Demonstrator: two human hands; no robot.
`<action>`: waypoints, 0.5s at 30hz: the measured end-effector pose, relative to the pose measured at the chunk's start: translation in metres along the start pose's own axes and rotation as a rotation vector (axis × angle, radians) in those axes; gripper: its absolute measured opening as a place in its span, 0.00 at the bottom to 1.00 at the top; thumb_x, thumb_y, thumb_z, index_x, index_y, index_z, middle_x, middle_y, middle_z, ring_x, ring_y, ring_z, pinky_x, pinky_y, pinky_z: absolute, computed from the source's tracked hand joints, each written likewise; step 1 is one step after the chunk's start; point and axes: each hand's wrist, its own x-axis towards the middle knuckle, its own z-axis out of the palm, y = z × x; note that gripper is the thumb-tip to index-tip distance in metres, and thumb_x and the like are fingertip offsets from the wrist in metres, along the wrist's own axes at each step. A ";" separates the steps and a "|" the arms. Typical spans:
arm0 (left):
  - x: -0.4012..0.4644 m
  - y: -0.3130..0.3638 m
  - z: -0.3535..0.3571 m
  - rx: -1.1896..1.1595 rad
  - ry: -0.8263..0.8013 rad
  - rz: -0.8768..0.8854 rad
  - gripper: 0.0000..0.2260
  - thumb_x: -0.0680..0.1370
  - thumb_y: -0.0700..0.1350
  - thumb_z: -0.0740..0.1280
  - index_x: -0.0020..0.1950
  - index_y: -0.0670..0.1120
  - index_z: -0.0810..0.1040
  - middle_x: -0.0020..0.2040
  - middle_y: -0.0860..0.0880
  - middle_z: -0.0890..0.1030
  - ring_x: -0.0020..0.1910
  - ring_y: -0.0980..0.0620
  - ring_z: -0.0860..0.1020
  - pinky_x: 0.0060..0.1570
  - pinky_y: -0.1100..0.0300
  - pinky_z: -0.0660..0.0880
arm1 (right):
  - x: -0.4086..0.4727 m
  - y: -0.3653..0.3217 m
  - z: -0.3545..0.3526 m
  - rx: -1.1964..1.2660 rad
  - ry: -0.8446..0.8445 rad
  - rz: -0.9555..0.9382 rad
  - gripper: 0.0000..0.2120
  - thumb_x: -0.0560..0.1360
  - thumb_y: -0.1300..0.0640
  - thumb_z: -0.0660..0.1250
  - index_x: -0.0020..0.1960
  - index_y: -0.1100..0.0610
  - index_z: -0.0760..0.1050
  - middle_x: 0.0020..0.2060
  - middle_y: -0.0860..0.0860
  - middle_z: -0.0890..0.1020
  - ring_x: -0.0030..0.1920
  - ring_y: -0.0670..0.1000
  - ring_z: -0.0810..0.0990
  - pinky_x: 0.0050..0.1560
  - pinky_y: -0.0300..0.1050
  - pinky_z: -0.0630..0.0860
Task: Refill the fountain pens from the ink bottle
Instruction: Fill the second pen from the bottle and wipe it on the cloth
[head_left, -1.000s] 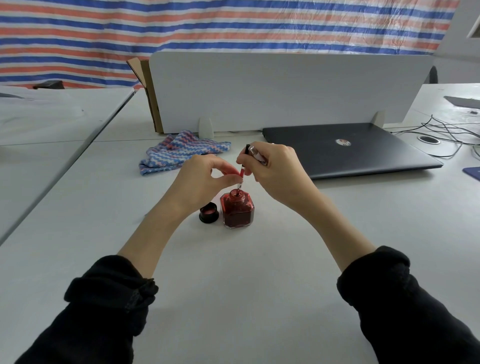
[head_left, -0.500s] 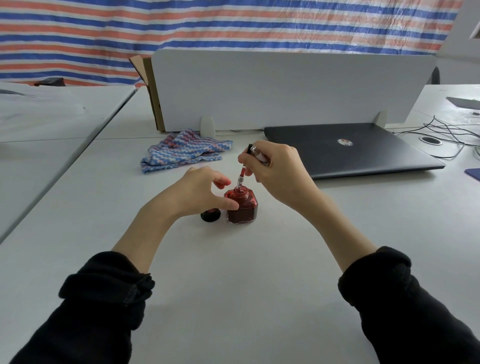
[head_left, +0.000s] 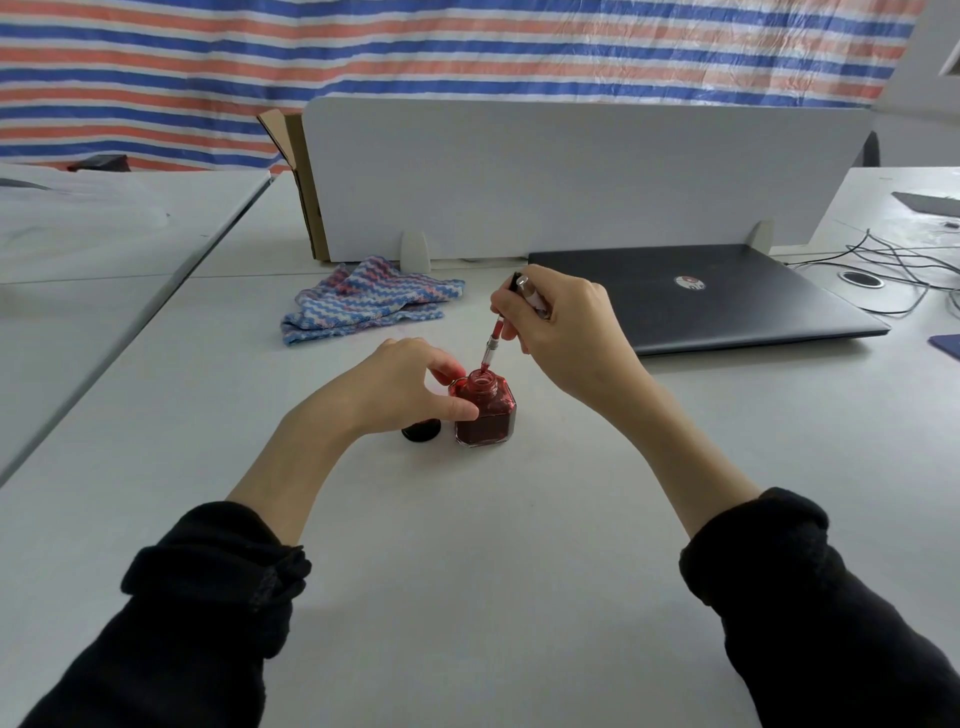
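Note:
An open square glass bottle of red ink stands on the white desk. My left hand grips the bottle from its left side, thumb on the front and fingers behind the neck. My right hand pinches a slim fountain pen part, held nearly upright with its lower tip at the bottle's mouth; its upper end pokes out above my fingers. The bottle's black cap lies just left of the bottle, partly hidden by my left hand.
A blue, pink and white striped cloth lies behind the bottle on the left. A shut dark laptop sits at the right, with cables beyond it. A white divider panel and a cardboard box stand at the back.
My left hand dropped from the pen down to the bottle and took hold of it. The pen's tip has come down to the bottle's mouth.

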 end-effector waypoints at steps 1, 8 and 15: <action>0.000 0.000 0.000 -0.004 -0.001 0.001 0.20 0.69 0.53 0.71 0.59 0.49 0.77 0.51 0.53 0.74 0.52 0.53 0.71 0.54 0.59 0.68 | 0.000 0.001 0.000 -0.006 -0.012 0.003 0.11 0.77 0.58 0.62 0.43 0.67 0.76 0.28 0.46 0.77 0.27 0.34 0.74 0.36 0.36 0.72; 0.000 0.001 -0.001 -0.014 -0.007 -0.003 0.20 0.70 0.53 0.71 0.60 0.48 0.77 0.50 0.53 0.74 0.51 0.54 0.71 0.51 0.61 0.66 | 0.002 0.003 0.000 -0.012 -0.015 0.006 0.11 0.77 0.58 0.60 0.43 0.64 0.77 0.28 0.38 0.74 0.29 0.36 0.75 0.35 0.29 0.69; -0.001 0.004 -0.002 -0.018 -0.017 -0.002 0.20 0.70 0.52 0.71 0.60 0.47 0.77 0.51 0.52 0.74 0.52 0.53 0.72 0.55 0.59 0.68 | -0.001 -0.002 0.004 -0.005 -0.075 0.003 0.11 0.78 0.57 0.59 0.44 0.61 0.77 0.29 0.43 0.75 0.30 0.43 0.74 0.34 0.35 0.70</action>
